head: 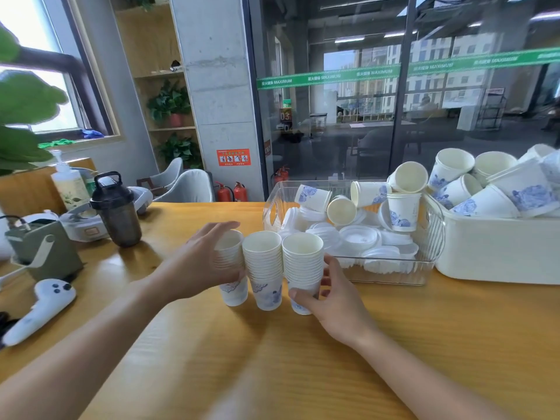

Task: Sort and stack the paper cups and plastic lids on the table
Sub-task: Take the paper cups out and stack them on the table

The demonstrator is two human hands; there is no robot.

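We see three upright stacks of nested paper cups side by side on the wooden worktop (394, 344). The left hand (200, 265) wraps the left stack (231, 292), fingers curled over its far side. The middle stack (265, 268) stands touching both neighbours, with no hand on it that we can make out. The right hand (328, 301) holds the right stack (301, 262) low down, thumb across the front and fingers curled behind.

Just behind the stacks, a clear plastic bin (394, 277) holds a heap of white plastic lids (359, 237) with loose cups (403, 212) lying and standing on top. Touching its right side, a white tub (497, 253) is piled above its rim with tumbled blue-printed cups (527, 197).

At far left stand a dark shaker bottle (116, 210) and a white controller (42, 307).
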